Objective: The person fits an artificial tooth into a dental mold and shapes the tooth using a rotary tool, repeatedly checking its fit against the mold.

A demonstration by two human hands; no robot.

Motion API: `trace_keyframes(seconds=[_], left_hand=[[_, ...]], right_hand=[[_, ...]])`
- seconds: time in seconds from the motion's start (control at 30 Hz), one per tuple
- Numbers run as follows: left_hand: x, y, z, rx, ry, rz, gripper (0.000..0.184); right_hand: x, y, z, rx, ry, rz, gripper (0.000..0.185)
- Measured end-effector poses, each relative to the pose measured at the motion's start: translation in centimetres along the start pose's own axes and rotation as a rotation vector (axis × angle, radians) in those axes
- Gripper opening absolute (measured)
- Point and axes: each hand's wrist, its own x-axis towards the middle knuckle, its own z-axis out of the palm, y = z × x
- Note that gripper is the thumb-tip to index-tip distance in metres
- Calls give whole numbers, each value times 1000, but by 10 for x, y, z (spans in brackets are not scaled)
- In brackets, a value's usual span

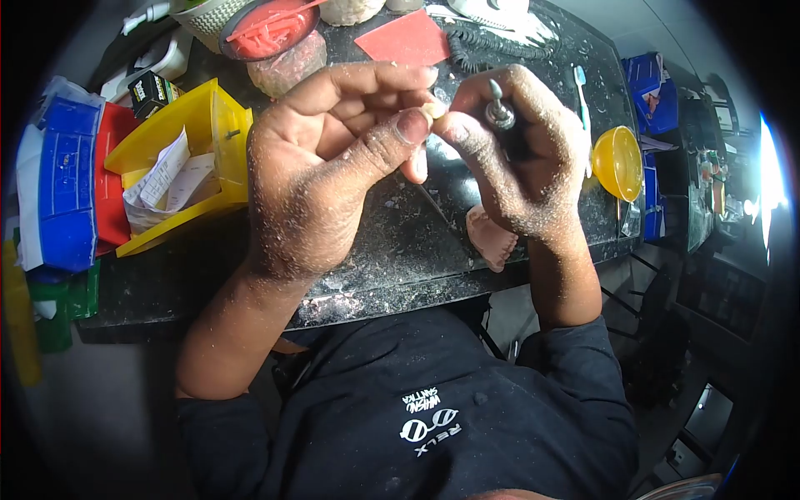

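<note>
Black bench [242, 302], dusty as anything, runs wide in front of the person. Yellow bin [227, 125] with papers [196, 185] inside sits next to the left hand [312, 171], thumb and fingertips pinched together. Right hand [525, 150] is just as speckled, fingers curled. Past it is a yellow bowl [617, 162], then a pink cast [490, 239] below that palm. Smaller again: the tool [500, 115] held in the right hand, bit pointing up, and the tiny pale piece [433, 109] in the left pinch. Right thumb is right by it; can't tell if it's gripping too.

Looks to me like a check-and-adjust pause between passes, bit off the piece. Next move would call for a firm left pinch and turning the bit inward. Best room's between the forearms; the cast is close to the near edge, so mind that wrist.
</note>
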Motion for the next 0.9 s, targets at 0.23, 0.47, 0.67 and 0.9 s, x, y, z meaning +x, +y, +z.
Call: trace_keyframes(seconds=[0.23, 0.47, 0.67, 0.9], left_hand=[[-1, -4, -5, -140, -15, -78, 25], [-1, 0, 1, -78, -23, -172, 27], [-7, -3, 5, 269, 15, 60, 22], [-7, -6, 2, 389, -29, 259, 19]], right_hand=[[1, 2, 7, -29, 138, -102, 21], [2, 6, 6, 7, 87, -223, 22], [1, 4, 4, 13, 93, -264, 28], [-2, -8, -2, 48, 53, -4, 22]])
